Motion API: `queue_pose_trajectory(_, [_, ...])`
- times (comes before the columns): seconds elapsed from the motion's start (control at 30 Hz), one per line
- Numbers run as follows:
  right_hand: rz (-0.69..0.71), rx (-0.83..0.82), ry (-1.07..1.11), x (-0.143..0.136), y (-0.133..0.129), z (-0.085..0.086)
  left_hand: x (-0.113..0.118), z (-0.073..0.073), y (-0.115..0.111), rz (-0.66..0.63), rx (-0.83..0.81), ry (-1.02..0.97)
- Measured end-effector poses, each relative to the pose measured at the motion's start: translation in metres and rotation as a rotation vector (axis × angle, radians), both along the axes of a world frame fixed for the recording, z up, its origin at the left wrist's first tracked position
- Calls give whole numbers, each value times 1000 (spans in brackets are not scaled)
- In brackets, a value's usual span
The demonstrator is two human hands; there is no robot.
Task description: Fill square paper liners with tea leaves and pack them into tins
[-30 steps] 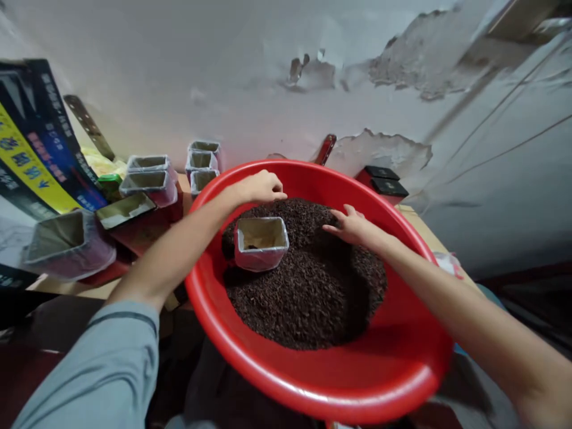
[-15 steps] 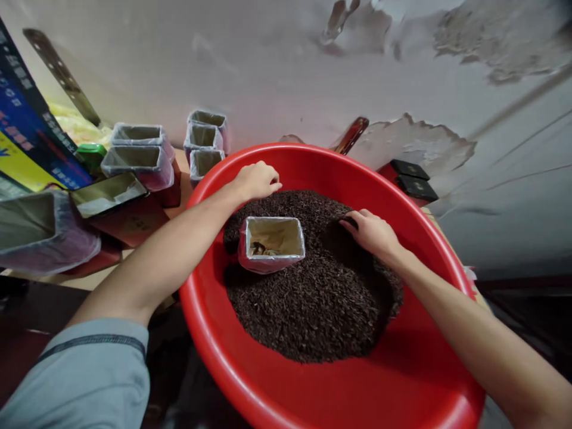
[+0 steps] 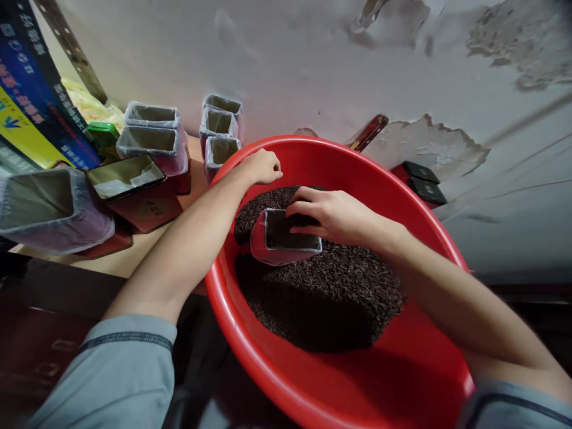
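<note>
At far left, a tall printed box (image 3: 42, 113) leans beside a tabletop (image 3: 195, 164) crowded with open containers: a large plastic-lined tin (image 3: 96, 214) in front, a dark-rimmed red tin (image 3: 145, 208) with white paper inside, a lined pair (image 3: 172, 158) behind, then three smaller lined tins (image 3: 218, 122) near the wall (image 3: 290, 59). The left forearm crosses in front of this row and over the rim of a wide red tub (image 3: 232, 322). The left hand (image 3: 263, 167) is just inside the far-left rim, fingers curled in; whether it grips anything cannot be told. Just nearer the viewer, in the tub's left half, a rectangular lined container (image 3: 268, 253) sits on loose dark flakes (image 3: 353, 268), its long axis running roughly left to right. The right hand (image 3: 330, 214) is nearer to it, reaching in from the right, fingers curved and parted over its mouth, screening part of the opening; anything between the fingertips is hidden. Farther right, beyond the rim, stand black-topped boxes (image 3: 422, 182).
</note>
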State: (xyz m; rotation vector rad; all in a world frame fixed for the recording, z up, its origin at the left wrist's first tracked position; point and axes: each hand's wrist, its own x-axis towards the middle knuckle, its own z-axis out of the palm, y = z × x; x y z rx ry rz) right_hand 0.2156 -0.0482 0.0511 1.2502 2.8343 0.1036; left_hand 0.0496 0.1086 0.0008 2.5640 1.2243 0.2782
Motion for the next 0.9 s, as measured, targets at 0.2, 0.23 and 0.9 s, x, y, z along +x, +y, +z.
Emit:
queue_pose_trajectory(0.2, [92, -40, 101, -6, 8, -3, 0, -1, 3, -12, -81, -21])
queue_pose_trajectory(0.23, [96, -49, 128, -9, 6, -1, 1, -2, 3, -26, -87, -25])
queue_pose_trajectory(0.9, [-925, 3, -23, 171, -27, -124, 25, 8, -29, -485, -310, -44])
